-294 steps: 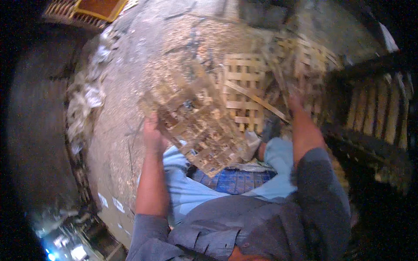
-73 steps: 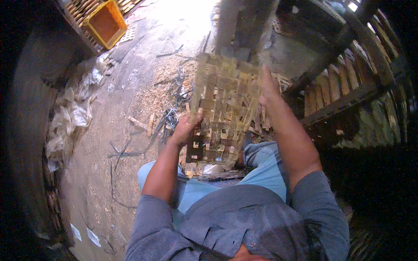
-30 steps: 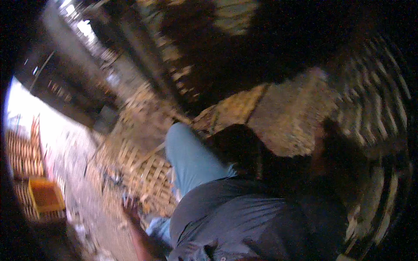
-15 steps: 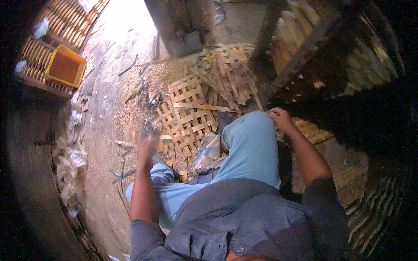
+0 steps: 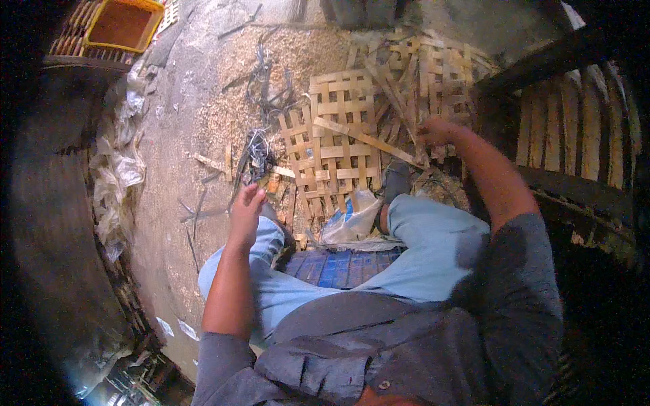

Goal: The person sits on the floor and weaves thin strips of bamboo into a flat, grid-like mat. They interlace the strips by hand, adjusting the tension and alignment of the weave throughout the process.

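Note:
My left hand is above my left leg, empty, with its fingers apart and slightly bent. My right hand reaches over a loose pile of bamboo strips at the right, fingers loosely bent and apart; I cannot tell whether their tips touch a strip. Between and beyond my hands lie a woven lattice panel with a diagonal strip across it, and a second lattice behind. A crumpled white and blue sack lies near my right foot, and a blue slatted surface is between my legs.
A yellow crate rests on slatted wood at the far left. Crumpled plastic lines the left edge of the floor. Dark tangled strapping lies among wood shavings. A dark beam and upright slats stand at the right.
The lattice panel held in both hands 2.4 seconds ago is out of them. Since half a second ago, my right hand has moved from my knee toward the pile, and the view has shifted.

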A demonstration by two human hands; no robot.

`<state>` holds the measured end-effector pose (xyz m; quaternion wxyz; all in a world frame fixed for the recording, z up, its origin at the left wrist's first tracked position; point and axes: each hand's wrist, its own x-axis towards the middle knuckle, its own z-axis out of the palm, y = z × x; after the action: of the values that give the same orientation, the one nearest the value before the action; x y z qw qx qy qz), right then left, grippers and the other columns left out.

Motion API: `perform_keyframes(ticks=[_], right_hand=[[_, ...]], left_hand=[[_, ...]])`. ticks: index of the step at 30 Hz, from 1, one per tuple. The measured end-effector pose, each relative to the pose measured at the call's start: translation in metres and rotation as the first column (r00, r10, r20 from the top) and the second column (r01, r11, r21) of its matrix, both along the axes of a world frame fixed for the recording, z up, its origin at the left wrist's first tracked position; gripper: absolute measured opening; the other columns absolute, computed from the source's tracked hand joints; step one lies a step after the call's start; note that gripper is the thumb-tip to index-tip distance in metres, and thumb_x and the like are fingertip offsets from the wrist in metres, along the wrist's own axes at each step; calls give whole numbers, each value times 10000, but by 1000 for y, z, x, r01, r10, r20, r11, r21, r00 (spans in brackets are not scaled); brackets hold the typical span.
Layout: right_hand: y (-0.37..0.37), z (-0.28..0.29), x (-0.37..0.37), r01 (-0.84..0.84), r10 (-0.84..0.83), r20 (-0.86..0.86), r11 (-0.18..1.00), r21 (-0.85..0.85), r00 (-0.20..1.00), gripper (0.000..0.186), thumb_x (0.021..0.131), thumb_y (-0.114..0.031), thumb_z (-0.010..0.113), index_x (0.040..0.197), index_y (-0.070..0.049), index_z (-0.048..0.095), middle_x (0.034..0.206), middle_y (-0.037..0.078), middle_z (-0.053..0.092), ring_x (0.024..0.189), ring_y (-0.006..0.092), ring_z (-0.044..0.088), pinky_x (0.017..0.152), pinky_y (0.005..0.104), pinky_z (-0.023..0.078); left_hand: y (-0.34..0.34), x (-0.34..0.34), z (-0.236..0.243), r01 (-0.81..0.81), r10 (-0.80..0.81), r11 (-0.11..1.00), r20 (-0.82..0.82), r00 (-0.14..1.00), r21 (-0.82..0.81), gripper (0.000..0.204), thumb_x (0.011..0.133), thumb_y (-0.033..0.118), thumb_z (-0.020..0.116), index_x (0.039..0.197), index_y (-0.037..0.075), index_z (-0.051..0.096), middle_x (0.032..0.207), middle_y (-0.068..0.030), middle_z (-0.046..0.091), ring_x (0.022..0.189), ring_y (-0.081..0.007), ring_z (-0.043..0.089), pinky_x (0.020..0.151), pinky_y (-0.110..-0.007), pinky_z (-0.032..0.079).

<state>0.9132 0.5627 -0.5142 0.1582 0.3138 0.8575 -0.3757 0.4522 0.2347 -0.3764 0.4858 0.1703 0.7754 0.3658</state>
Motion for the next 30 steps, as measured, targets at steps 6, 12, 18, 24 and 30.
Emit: perform_keyframes(ticks=[6,12,18,24,30], right_hand=[[-61,-105,-103,-158,152,332,987,-10,931,299,805,-250,641,924,15,715,955,187,703,861,358,679,810,480,532],[-154,-100,-192,856,-858,272,489,169,436,820,735,-364,743,1401,-16,414,1334,252,512,1221,411,519,1017,453,450],[-163,-133,-187,936,-928,240,323,141,284,744,764,-283,765,1371,-11,432,1232,204,582,1114,340,590,931,450,500],[-144,-93,-169,696,-976,-9,162,-699,218,311,896,-42,614,1198,-1,552,933,99,659,827,215,659,752,395,561],[-103,82,-163,431,-927,121,47,-901,355,297,924,-147,580,1164,26,554,964,135,662,798,237,688,707,395,591]], left_hand=[[40,18,5,-103,91,991,135,987,83,573,924,220,666,1385,13,396,1191,-103,585,1040,-169,597,911,-280,455],[19,15,0,-145,131,982,114,985,120,583,935,235,643,1409,24,378,1300,-159,564,1114,-224,600,968,-332,440],[18,12,18,-159,125,971,186,975,181,560,928,177,647,1395,12,387,1299,-168,553,1137,-207,573,1005,-330,432],[27,4,24,-4,7,977,-12,1000,215,510,918,212,669,1333,-1,461,1208,-137,592,1112,-188,569,971,-313,459],[8,-5,42,338,-121,910,-624,772,242,591,841,130,640,1400,113,450,1348,-215,527,1294,-355,460,1097,-440,341]])
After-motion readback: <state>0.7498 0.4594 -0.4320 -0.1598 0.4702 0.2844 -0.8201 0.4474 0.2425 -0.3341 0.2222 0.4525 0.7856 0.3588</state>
